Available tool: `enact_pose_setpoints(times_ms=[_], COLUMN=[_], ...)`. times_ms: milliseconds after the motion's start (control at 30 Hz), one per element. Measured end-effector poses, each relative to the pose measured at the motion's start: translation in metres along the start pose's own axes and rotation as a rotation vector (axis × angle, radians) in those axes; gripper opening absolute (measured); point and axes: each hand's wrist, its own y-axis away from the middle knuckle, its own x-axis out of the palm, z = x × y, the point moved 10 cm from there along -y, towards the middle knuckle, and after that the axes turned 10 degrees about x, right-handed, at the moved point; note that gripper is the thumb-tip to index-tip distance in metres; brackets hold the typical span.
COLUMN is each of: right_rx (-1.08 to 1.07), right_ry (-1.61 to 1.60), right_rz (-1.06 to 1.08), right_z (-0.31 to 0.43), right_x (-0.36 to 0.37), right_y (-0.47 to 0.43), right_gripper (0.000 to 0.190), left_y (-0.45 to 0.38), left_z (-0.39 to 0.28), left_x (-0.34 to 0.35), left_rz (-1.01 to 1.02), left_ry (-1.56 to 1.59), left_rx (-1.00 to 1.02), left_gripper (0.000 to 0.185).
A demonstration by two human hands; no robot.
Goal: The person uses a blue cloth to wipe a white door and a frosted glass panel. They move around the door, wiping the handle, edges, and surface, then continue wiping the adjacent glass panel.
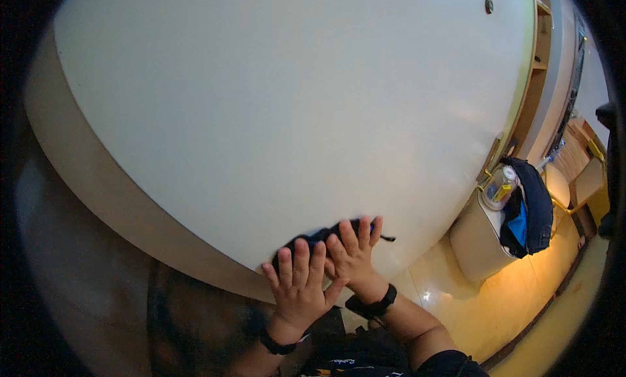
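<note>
Both hands lie with fingers spread over a dark, elongated item (315, 236) near the front corner of a broad white surface (293, 113). It looks like a folded cloth or soft pouch, and the fingers cover much of it. A short black strap end (388, 238) sticks out at its right. My left hand (302, 284) covers the left part, its thumb pointing right. Farther right, my right hand (353, 257) rests over the other part, its thumb side close to the left hand. Each wrist wears a black band. Neither hand grips the item.
A small dark oval object (489, 6) sits at the far right of the surface. Right of it stands a white cabinet (479, 252) bearing a clear jar (499, 189) and a dark blue bag or garment (533, 206). Beyond is a yellow-framed chair (557, 186).
</note>
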Motion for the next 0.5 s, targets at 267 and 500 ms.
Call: enact_pose_setpoints(times_ms=[267, 500], right_rx=[-0.087, -0.082], right_ry=[0.016, -0.038], right_rz=[-0.102, -0.057], right_z=[0.006, -0.018], right_x=[-0.037, -0.026], right_y=[-0.109, -0.070], right_gripper=[0.051, 0.054], left_y=[-0.070, -0.052], left_z=[0.016, -0.006], left_x=[-0.052, -0.015], left_rz=[-0.124, -0.202], left_ry=[0.138, 0.040], left_rx=[-0.123, -0.107], left_gripper=[0.074, 0.075])
